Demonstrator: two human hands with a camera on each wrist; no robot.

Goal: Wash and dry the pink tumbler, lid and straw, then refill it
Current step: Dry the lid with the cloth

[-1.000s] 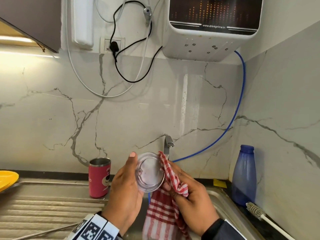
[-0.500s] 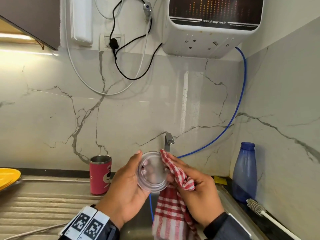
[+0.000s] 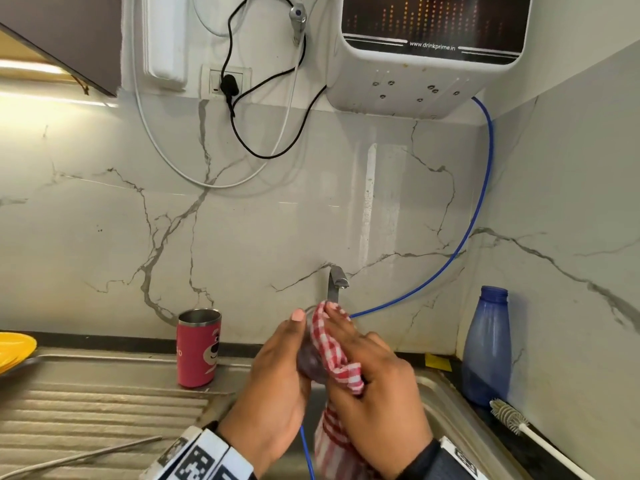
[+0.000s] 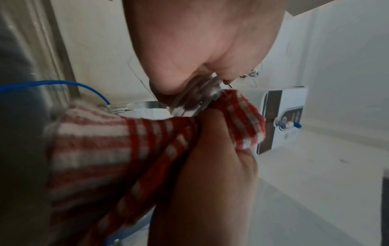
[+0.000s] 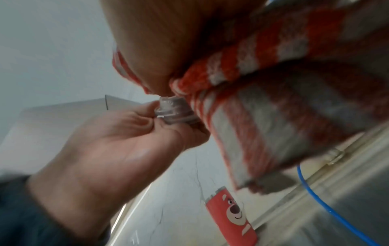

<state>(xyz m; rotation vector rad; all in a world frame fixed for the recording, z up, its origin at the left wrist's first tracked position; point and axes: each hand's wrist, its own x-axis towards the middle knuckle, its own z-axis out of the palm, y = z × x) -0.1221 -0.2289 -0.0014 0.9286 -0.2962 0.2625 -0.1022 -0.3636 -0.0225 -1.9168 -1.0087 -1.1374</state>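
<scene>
My left hand [image 3: 277,368] grips the clear plastic lid [image 3: 308,363] on edge above the sink. In the wrist views the lid [image 4: 193,98] [image 5: 174,111] shows pinched between thumb and fingers. My right hand [image 3: 367,386] holds the red-and-white checked cloth [image 3: 329,344] and presses it over the lid's face, hiding most of it. The cloth [image 4: 118,141] [image 5: 263,93] hangs down between my wrists. The pink tumbler [image 3: 198,348] [image 5: 231,219], open and with a bear face, stands upright on the drainboard to the left. A thin metal straw [image 3: 79,457] lies on the drainboard ridges at the front left.
A steel tap [image 3: 335,282] rises behind my hands. A blue bottle [image 3: 486,344] and a white bottle brush [image 3: 519,427] stand at the right of the sink [image 3: 450,403]. A yellow plate [image 3: 14,348] sits at far left. A water purifier [image 3: 426,53] hangs above.
My right hand has pushed the cloth across the lid, so its clear face, open to view before, is now mostly covered. Both hands sit a little lower and closer together.
</scene>
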